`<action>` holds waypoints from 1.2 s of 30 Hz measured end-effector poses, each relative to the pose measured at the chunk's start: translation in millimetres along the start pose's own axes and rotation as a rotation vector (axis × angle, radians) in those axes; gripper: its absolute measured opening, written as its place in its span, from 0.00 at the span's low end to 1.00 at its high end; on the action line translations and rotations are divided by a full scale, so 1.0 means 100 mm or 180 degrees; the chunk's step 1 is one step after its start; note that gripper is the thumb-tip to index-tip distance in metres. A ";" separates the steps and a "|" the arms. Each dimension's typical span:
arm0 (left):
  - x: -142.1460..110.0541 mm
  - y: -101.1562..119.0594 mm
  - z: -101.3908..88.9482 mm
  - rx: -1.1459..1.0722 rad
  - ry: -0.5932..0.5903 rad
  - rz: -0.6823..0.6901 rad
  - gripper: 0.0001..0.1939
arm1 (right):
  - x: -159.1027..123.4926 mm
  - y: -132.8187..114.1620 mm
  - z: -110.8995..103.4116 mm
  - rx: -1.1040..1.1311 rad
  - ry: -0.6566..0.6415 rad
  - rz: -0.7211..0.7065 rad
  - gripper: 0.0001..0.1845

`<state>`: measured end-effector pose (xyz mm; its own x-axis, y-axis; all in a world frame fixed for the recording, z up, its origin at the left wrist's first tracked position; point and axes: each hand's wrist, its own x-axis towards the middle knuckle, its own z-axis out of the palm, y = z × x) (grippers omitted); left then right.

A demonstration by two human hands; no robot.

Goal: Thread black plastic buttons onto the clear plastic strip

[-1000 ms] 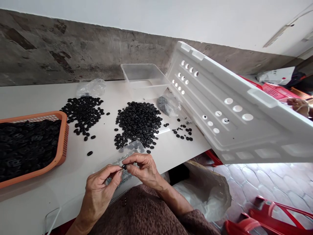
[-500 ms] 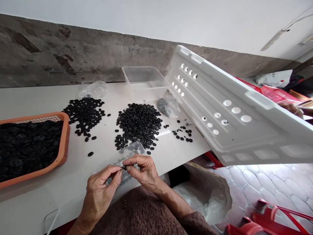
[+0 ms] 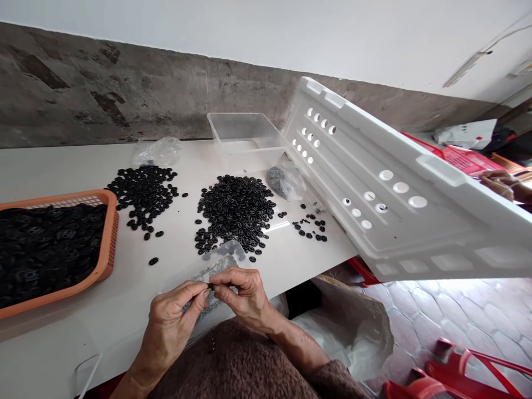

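My left hand and my right hand meet fingertip to fingertip low in the view. Between them is a small black piece, pinched by my right thumb and forefinger. My left thumb and forefinger are also closed at it; what they grip is too small to make out. Beneath both hands lies a shallow clear plastic tray with many small silvery parts inside. Just beyond it, a heap of small black oval pieces covers the tabletop.
At left stand an orange basket of black pieces and another black heap. A clear box and plastic bag lie behind. A tilted white crate borders the right. Another person's hand shows beyond it.
My fingertips have drawn slightly closer around the black piece, so less of it shows. At far right, the other person's hand has come further into view.
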<state>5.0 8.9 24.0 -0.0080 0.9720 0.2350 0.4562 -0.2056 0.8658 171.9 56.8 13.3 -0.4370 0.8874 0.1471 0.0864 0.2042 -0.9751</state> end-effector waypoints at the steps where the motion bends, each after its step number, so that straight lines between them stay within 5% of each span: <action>1: 0.00 0.00 0.00 0.0010 -0.0008 0.0025 0.05 | 0.00 0.00 0.00 0.0018 -0.0002 0.0006 0.09; 8: 0.00 -0.05 0.03 0.0055 0.0019 -0.0087 0.05 | 0.01 0.06 0.05 0.0338 0.0087 0.0286 0.08; 13: 0.03 -0.14 0.03 -0.0407 0.0245 -0.0564 0.07 | 0.08 0.14 0.14 0.1327 0.0266 0.0759 0.13; 22: 0.02 -0.27 -0.02 -0.0713 0.0207 -0.1270 0.18 | 0.14 0.17 0.14 0.1569 0.0311 0.0850 0.15; 27: 0.48 -0.60 -0.10 0.1210 0.0517 -0.0890 0.15 | 0.12 0.25 0.08 0.1596 0.0399 0.0882 0.16; 32: 1.01 -1.02 0.13 0.1274 0.0137 -0.0987 0.08 | 0.08 0.26 0.04 0.1533 0.0379 0.0904 0.17; 36: 1.15 -1.23 0.31 0.0963 -0.0108 -0.1128 0.10 | 0.05 0.24 0.00 0.1526 0.0380 0.0924 0.16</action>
<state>-24.7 149.7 -69.4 -0.1833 0.9805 -0.0709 0.6696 0.1774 0.7212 172.3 65.9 -9.4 -0.3493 0.9253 -0.1474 -0.2400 -0.2405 -0.9405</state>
